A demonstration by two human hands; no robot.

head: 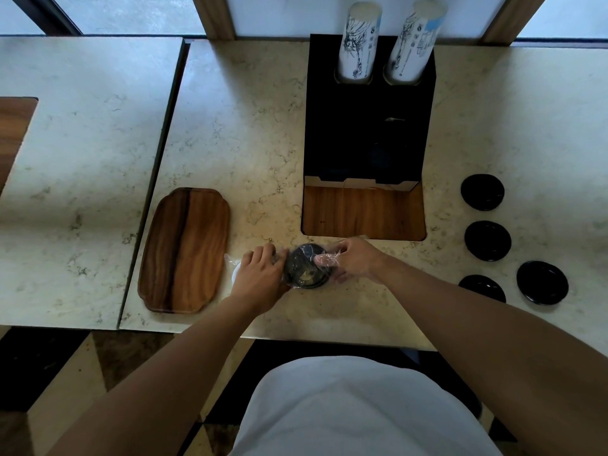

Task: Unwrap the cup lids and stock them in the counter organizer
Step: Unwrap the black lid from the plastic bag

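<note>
A black cup lid in clear plastic wrap (304, 266) lies on the marble counter, just in front of the organizer. My left hand (260, 274) grips the wrap at the lid's left side. My right hand (353, 260) pinches the wrap at the lid's right side, with film stretched over the thumb. The black counter organizer (365, 143) with a wooden front stands behind the lid. Two stacks of paper cups (360, 41) stick out of its back holes. Several unwrapped black lids (487, 240) lie on the counter at the right.
A wooden tray (186, 250) lies left of my hands. A white scrap of wrap (234, 268) shows beside my left hand. A seam at the left separates a second counter (82, 143). The counter's front edge runs just under my forearms.
</note>
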